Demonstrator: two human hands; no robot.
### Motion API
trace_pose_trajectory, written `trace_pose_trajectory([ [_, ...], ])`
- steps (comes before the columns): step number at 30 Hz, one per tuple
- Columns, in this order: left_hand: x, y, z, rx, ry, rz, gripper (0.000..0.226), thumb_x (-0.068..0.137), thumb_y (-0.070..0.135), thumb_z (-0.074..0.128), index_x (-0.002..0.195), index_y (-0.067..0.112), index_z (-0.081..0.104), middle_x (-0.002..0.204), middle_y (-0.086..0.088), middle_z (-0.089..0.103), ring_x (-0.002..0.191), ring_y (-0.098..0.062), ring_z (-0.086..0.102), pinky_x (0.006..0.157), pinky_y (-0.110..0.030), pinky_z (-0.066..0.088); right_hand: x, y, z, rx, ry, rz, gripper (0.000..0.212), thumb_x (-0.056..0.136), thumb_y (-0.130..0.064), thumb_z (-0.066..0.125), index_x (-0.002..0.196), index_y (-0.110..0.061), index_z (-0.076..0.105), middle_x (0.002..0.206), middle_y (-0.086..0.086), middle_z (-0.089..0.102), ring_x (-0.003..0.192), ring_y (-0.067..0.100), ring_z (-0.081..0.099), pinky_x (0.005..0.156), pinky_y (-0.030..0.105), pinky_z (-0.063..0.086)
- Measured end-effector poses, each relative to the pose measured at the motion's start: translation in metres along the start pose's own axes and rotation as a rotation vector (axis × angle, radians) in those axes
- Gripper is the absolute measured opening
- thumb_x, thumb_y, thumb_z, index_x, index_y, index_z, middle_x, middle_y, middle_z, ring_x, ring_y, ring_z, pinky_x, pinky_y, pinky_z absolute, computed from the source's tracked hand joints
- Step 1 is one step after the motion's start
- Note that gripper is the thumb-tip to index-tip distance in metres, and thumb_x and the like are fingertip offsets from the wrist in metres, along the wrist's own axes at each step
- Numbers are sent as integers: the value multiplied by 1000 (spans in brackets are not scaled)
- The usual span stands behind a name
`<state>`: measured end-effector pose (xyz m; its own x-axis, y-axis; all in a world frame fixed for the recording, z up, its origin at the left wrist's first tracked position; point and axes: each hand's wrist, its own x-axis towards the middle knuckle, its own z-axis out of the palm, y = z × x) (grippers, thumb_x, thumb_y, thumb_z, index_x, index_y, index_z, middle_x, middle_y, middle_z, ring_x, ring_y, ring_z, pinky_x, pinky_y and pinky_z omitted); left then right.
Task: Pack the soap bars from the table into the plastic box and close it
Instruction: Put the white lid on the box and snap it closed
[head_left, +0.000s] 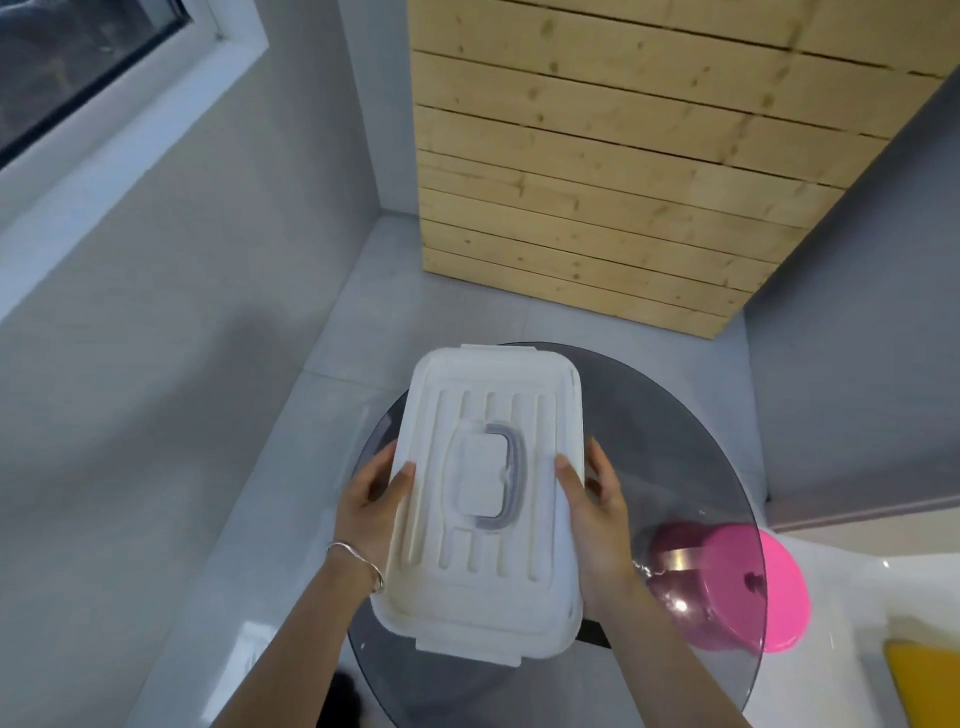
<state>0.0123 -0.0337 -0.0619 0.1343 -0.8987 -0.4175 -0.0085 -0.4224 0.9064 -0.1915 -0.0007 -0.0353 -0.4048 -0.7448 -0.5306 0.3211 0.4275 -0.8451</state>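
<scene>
A white plastic box (514, 415) with its ribbed lid on fills the middle of the head view, held above the round smoked-glass table (675, 441). A grey handle (511, 486) lies flat in the lid's centre. My left hand (371, 499) grips the box's left long side, thumb on the lid; a silver bangle sits on that wrist. On the right long side, my right hand (597, 499) grips the same way. No soap bars are visible; the box's inside is hidden by the lid.
A pink round object (779, 587) sits under and beyond the table's right edge. A yellow item (924, 680) lies at the lower right on a white surface. A pale wooden slatted panel (623, 171) stands behind the table; grey walls close the corner.
</scene>
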Motion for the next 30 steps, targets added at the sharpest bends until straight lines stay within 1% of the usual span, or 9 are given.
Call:
trace_pose_trajectory([
  [4,11,-2,4,49,-5,-23,26,87,24,57,111,29,63,96,14,68,82,-4,63,62,-7,51,13,10,3,-16,41,21,51,85,-33,67,134,-29,51,130,-1,58,117,23,59,102,45,47],
  [7,18,0,6,48,-32,8,27,87,18,56,104,39,64,91,24,69,80,5,63,59,-4,48,20,19,9,-2,106,48,47,89,-27,63,133,-22,49,127,0,59,115,21,58,98,35,45],
  [11,20,-8,3,67,-39,-46,27,88,26,55,112,37,57,102,20,64,91,-4,61,67,-13,48,22,24,11,-24,105,65,34,89,-29,63,121,-22,55,115,-1,64,103,16,61,87,29,46],
  [14,25,-14,-1,103,-52,-178,22,87,39,54,105,28,59,92,7,65,84,-16,61,64,-24,46,26,22,8,-37,64,103,37,88,-29,65,122,-18,57,115,2,66,110,24,61,98,42,49],
  [19,30,-14,6,152,-46,-274,32,84,51,51,75,21,51,72,-1,51,70,-21,50,64,-31,43,36,17,6,-34,41,91,36,86,-23,68,119,-11,59,92,1,63,93,24,60,100,50,48],
  [21,29,-17,7,134,-33,-304,38,82,54,52,81,15,52,76,-5,51,73,-24,50,69,-34,43,34,21,0,-53,38,116,39,83,-27,71,117,-13,59,101,6,66,100,29,64,98,47,50],
  [23,24,-19,10,105,0,-302,38,82,52,53,79,15,50,75,-5,51,72,-23,50,65,-31,42,27,30,-12,-97,33,132,41,81,-33,73,115,-16,60,111,7,67,106,27,64,96,42,52],
  [27,1,-26,34,23,115,-293,34,85,47,53,76,15,49,70,-1,50,65,-17,47,59,-27,37,9,48,-45,-199,58,121,36,77,-39,74,107,-22,63,108,-3,68,105,19,64,94,37,51],
  [30,-25,-32,68,-41,227,-290,36,87,48,49,78,13,47,73,-2,50,65,-17,48,56,-27,35,-1,53,-75,-184,152,48,37,77,-37,74,108,-23,60,109,-5,65,103,16,62,82,27,49],
])
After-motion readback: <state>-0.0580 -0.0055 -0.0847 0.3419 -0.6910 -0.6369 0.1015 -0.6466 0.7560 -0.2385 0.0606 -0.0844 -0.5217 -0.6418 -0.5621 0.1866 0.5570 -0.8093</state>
